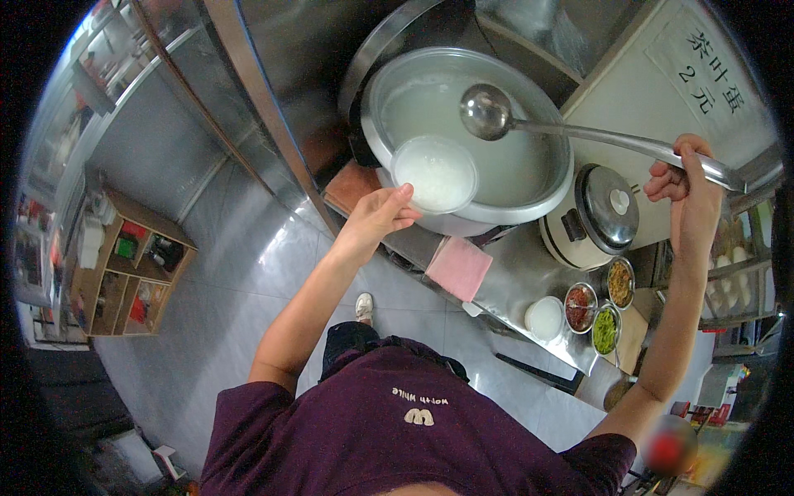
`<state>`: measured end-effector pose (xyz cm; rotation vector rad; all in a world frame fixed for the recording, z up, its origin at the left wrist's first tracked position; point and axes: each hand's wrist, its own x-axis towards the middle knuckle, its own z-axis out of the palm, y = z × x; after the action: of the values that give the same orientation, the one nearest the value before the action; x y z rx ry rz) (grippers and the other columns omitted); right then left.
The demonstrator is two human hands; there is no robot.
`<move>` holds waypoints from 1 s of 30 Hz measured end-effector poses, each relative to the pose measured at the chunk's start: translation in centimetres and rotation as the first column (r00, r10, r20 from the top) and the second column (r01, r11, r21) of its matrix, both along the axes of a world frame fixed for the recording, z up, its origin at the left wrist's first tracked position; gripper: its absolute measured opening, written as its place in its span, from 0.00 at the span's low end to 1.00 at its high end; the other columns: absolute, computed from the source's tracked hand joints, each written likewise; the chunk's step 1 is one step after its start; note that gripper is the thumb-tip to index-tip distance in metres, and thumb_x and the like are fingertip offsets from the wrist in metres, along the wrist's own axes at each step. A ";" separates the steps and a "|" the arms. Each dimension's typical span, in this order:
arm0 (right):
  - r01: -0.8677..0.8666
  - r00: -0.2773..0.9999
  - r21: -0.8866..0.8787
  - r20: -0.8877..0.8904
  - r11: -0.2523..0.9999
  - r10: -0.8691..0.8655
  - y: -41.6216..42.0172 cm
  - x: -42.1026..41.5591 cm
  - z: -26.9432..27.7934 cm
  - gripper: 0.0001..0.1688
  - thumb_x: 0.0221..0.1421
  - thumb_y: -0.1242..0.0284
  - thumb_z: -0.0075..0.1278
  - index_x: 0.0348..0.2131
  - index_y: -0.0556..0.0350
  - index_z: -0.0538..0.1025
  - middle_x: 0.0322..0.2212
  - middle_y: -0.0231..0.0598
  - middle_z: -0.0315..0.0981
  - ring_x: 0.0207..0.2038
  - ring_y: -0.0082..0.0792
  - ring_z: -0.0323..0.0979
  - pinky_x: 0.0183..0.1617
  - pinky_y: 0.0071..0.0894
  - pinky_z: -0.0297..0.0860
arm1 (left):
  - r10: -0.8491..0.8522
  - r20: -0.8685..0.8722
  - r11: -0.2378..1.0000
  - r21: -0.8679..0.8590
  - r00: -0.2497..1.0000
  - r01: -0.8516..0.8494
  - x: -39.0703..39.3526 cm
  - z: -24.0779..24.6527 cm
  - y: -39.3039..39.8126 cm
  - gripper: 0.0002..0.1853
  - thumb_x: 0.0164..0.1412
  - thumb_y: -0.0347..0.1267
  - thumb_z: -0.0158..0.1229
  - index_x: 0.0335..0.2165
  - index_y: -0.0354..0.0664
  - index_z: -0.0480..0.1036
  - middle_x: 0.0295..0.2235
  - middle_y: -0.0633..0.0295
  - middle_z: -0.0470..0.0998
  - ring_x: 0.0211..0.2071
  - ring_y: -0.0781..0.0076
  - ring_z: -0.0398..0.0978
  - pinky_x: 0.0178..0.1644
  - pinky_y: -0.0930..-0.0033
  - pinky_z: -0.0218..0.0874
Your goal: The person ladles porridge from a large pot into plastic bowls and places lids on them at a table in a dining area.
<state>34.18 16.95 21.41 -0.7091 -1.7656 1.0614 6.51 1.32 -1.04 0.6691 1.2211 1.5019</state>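
Observation:
My left hand (388, 214) grips the near rim of a bowl (437, 173) with pale, cloudy contents, held over the near edge of a large round pot (481, 214). Whitish liquid (428, 108) fills much of the pot. In my right hand (688, 177) is the end of a long-handled metal ladle (487, 111). Its round head hangs above the liquid, just beyond the bowl and to its right. The pot's hinged lid (397, 37) stands raised at the back.
A smaller lidded cooker (611, 208) sits right of the pot. Along the steel counter (508, 279) are a folded pink cloth (459, 266), a white bowl (546, 318) and dishes of red (580, 308), green (605, 332) and yellowish-brown (620, 282) food. A wooden shelf unit (133, 273) stands left.

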 end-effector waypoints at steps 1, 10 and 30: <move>0.055 0.997 0.011 0.061 0.998 -0.056 0.3 -0.4 -0.8 0.11 0.56 0.69 0.40 0.34 0.59 0.67 0.18 0.40 0.68 0.16 0.24 0.69 0.17 0.15 0.64 | 0.014 0.011 1.000 -0.005 1.000 -0.014 -0.1 -0.1 -0.1 0.32 0.54 0.50 0.49 0.39 0.25 0.63 0.33 0.56 0.70 0.35 0.76 0.67 0.41 0.76 0.60; -0.172 0.910 0.294 0.413 0.940 0.037 -1.6 -2.0 -9.0 0.05 0.54 0.77 0.42 0.30 0.61 0.68 0.24 0.36 0.69 0.24 0.24 0.67 0.24 0.18 0.65 | 0.015 0.055 0.999 -0.038 0.998 -0.013 0.2 -0.2 0.0 0.24 0.60 0.44 0.39 0.40 0.31 0.64 0.35 0.58 0.70 0.36 0.74 0.69 0.40 0.73 0.63; 0.244 0.946 -0.143 0.252 0.959 -0.203 3.6 -2.3 -5.6 0.14 0.53 0.65 0.40 0.32 0.58 0.67 0.16 0.39 0.66 0.13 0.22 0.65 0.13 0.14 0.59 | -0.045 0.099 0.999 -0.005 0.994 0.046 -0.3 -0.4 -0.1 0.27 0.56 0.47 0.47 0.42 0.32 0.62 0.37 0.59 0.69 0.39 0.76 0.66 0.45 0.72 0.59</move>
<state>31.89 20.53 15.82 -1.1579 -1.7510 1.0135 6.22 1.25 -1.48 0.6069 1.1289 1.4748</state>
